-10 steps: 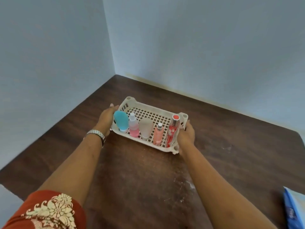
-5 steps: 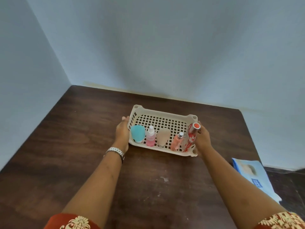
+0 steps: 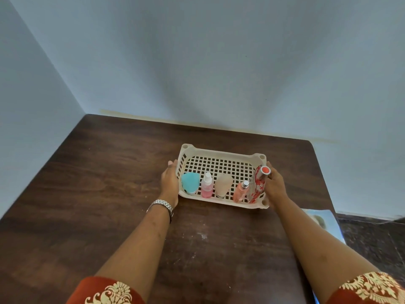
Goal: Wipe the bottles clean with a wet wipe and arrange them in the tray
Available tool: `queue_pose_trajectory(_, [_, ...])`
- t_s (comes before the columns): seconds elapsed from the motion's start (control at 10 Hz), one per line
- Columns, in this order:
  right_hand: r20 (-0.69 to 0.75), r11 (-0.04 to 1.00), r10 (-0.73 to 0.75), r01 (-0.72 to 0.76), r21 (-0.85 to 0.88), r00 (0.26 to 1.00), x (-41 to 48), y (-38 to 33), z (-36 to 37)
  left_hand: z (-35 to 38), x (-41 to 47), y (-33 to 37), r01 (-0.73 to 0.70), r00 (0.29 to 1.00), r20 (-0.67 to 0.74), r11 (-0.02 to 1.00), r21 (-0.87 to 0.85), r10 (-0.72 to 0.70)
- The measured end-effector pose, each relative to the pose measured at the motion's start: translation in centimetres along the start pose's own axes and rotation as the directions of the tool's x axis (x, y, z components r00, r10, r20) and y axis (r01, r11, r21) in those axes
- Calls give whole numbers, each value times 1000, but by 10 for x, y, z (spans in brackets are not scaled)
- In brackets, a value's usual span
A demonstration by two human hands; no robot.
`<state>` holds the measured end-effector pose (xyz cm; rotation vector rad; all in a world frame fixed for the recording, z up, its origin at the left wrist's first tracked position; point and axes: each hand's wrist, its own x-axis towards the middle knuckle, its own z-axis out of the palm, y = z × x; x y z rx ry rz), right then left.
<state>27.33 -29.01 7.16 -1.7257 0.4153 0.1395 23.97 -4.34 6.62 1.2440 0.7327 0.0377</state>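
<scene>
- Spanning most of the lower view, the dark wooden surface (image 3: 109, 205) sits pushed into a corner of pale blue walls (image 3: 219, 62), with a few whitish smudges on it in front of the person.
- Two bare forearms reach forward from red sleeves with cream patterning (image 3: 105, 292), one arm on each side of the tray.
- The cream plastic tray (image 3: 221, 155), with a grid-holed floor and slotted walls, sits on the surface towards its far side, its long edge facing the person.
- A light blue packet (image 3: 324, 222) lies at the right edge of the surface, partly hidden behind the right arm.
- The left hand (image 3: 169, 183) lies flat against the tray's left end wall, fingers (image 3: 172, 166) stretched along it and loosely spread, not closed on anything; a metal wristwatch (image 3: 161, 205) circles that wrist.
- The right hand (image 3: 275, 185) cups the tray's right end wall, fingers curved round the near right corner, touching the tray.
- Five bottles stand in a row along the tray's near wall. From right to left: a tall red-patterned bottle (image 3: 257, 187) with a red-topped cap, leaning against the right wall just beside the right hand; a small peach bottle (image 3: 240, 191) with a silver cap; a beige squeeze bottle (image 3: 223, 185) standing on its cap; a pink spray bottle (image 3: 207, 187) with a clear top; a turquoise squeeze bottle (image 3: 190, 183), also cap-down, next to the left wall.
</scene>
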Motion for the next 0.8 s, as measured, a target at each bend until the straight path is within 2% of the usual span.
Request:
queue_pose_trajectory(0.4, [38, 997, 67, -68, 21, 997, 11, 12, 2, -1, 5, -9, 33, 999, -35, 999, 16, -32])
queue_pose_trajectory(0.6, [68, 997, 80, -81, 8, 994, 20, 17, -3, -7, 3, -2, 1, 1000, -3, 994, 107, -1])
queue_pose_trajectory(0.7, [45, 993, 112, -113, 28, 993, 17, 9, -10, -14, 2, 8, -12, 1000, 6, 974, 227, 10])
queue_pose_trajectory(0.8, [-138, 994, 98, -104, -37, 986, 13, -7, -19, -19, 1, 17, -27, 1000, 6, 949, 314, 26])
